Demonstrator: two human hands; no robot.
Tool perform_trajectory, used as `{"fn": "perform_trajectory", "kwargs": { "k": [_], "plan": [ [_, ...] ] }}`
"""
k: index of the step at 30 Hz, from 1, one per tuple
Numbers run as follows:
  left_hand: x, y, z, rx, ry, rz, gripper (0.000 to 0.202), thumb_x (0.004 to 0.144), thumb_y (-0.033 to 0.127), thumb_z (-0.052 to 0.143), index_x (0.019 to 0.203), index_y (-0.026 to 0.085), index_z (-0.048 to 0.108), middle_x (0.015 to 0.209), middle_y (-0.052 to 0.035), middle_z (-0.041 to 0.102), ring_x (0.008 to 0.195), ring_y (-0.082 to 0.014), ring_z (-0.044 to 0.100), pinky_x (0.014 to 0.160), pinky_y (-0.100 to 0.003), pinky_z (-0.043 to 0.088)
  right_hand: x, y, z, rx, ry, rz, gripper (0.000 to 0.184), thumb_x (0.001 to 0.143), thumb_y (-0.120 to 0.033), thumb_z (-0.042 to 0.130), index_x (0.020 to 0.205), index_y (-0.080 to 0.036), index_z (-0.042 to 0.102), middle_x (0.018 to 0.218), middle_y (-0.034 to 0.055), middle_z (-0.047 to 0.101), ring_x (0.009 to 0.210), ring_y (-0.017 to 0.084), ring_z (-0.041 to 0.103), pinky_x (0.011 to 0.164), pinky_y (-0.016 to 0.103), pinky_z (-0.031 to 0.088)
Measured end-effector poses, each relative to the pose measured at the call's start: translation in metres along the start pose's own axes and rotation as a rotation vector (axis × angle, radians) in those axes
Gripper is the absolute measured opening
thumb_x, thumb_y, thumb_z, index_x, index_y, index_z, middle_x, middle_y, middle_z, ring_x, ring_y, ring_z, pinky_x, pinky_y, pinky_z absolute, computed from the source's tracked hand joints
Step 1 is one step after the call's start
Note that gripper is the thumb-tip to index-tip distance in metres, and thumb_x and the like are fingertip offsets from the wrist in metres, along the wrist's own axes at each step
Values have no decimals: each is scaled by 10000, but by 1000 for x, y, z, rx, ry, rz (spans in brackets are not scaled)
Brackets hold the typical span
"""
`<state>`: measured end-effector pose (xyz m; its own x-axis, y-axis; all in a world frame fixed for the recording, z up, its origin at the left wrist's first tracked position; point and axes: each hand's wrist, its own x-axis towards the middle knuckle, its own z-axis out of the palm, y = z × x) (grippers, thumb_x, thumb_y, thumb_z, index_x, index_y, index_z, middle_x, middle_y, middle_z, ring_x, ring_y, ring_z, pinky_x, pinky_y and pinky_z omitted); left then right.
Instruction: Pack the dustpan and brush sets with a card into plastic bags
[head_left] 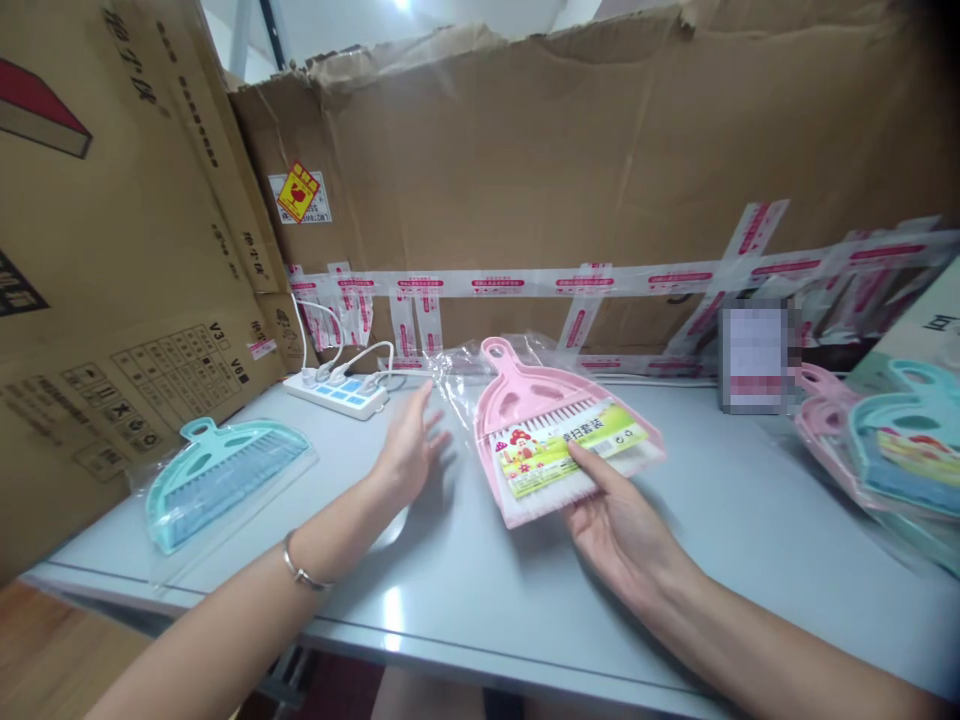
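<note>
A pink mini dustpan and brush set [555,430] with a colourful paper label sits in a clear plastic bag, tilted above the grey table [480,590]. My right hand [619,525] grips its lower edge, thumb on the label. My left hand [411,450] hovers to the left of the set, fingers stretched out and apart, holding nothing, close to the bag's loose open end [450,375].
A teal bagged dustpan set [221,480] lies at the table's left. A white power strip [337,388] with cables sits at the back. A stack of pink and teal sets [889,450] lies at the right. Taped cardboard walls [525,180] enclose the back and left.
</note>
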<state>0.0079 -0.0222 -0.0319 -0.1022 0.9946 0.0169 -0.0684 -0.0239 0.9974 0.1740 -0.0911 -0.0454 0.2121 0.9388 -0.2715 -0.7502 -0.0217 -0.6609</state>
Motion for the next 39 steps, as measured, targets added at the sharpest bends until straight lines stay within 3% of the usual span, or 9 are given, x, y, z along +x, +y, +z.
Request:
{"fn": "perform_trajectory", "kwargs": {
  "k": [3, 7, 13, 17, 22, 25, 29, 36, 39],
  "plan": [
    [-6, -5, 13, -221, -347, -318, 563, 843, 625, 368, 1104, 168, 567, 1083, -111, 658, 945, -216, 641, 721, -308, 524, -2, 5, 2, 14, 4, 19, 458, 744, -136, 672, 1178, -209, 549, 1035, 37, 692, 935, 184, 669, 762, 248, 588],
    [-26, -10, 24, -340, -506, -309, 496, 833, 561, 496, 1113, 164, 600, 1019, -94, 701, 925, -210, 654, 792, -317, 511, 0, 11, 6, 44, 1, -19, 449, 772, -131, 655, 1198, -209, 534, 1042, 34, 691, 932, 170, 668, 768, 244, 583],
    [-25, -20, 17, -287, -515, -138, 446, 672, 262, 762, 1063, 107, 612, 1056, -131, 695, 950, -253, 655, 863, -358, 493, 9, 10, 10, -18, -49, 58, 407, 761, -106, 656, 1149, -176, 554, 997, 55, 699, 873, 173, 680, 704, 234, 587],
    [-16, -22, 12, -300, -498, -150, 470, 641, 224, 771, 1064, 102, 605, 1058, -144, 692, 945, -271, 660, 854, -377, 504, 18, -5, 0, -206, -40, 183, 273, 796, -231, 652, 1052, -150, 597, 876, 80, 713, 704, 171, 687, 575, 249, 585],
    [-14, -16, 9, -306, -498, -191, 517, 632, 190, 769, 1106, 96, 584, 1048, -149, 696, 971, -270, 657, 888, -385, 498, 33, -26, -25, -502, -30, 76, 235, 668, -271, 777, 746, -119, 616, 439, -30, 541, 334, 61, 441, 299, 129, 365],
    [-13, -16, 7, -296, -497, -223, 539, 622, 175, 770, 1120, 91, 579, 1038, -148, 700, 978, -263, 657, 906, -379, 491, 38, -33, -31, -444, -47, 24, 242, 673, -231, 768, 853, -135, 637, 612, 7, 648, 496, 100, 573, 391, 148, 455],
    [-9, -18, 5, -270, -524, -238, 491, 631, 177, 761, 1084, 75, 601, 1025, -155, 704, 969, -252, 661, 893, -351, 497, 42, -36, -28, -324, -181, 133, 253, 741, -164, 684, 984, -110, 643, 884, 85, 705, 768, 170, 663, 633, 230, 568],
    [-4, -19, 3, -220, -483, -301, 427, 663, 175, 717, 1062, 64, 615, 989, -156, 713, 850, -225, 690, 783, -299, 528, 47, -26, -24, -469, -86, 99, 194, 810, -182, 631, 970, -73, 646, 821, 102, 715, 622, 151, 657, 503, 198, 551],
    [-2, -19, 3, -176, -408, -348, 351, 694, 180, 682, 1017, 50, 638, 937, -153, 723, 800, -210, 694, 738, -274, 534, 46, -30, -28, -480, -155, 164, 200, 843, -197, 596, 1013, -101, 642, 921, 103, 713, 722, 161, 678, 615, 227, 586]
  ]
}}
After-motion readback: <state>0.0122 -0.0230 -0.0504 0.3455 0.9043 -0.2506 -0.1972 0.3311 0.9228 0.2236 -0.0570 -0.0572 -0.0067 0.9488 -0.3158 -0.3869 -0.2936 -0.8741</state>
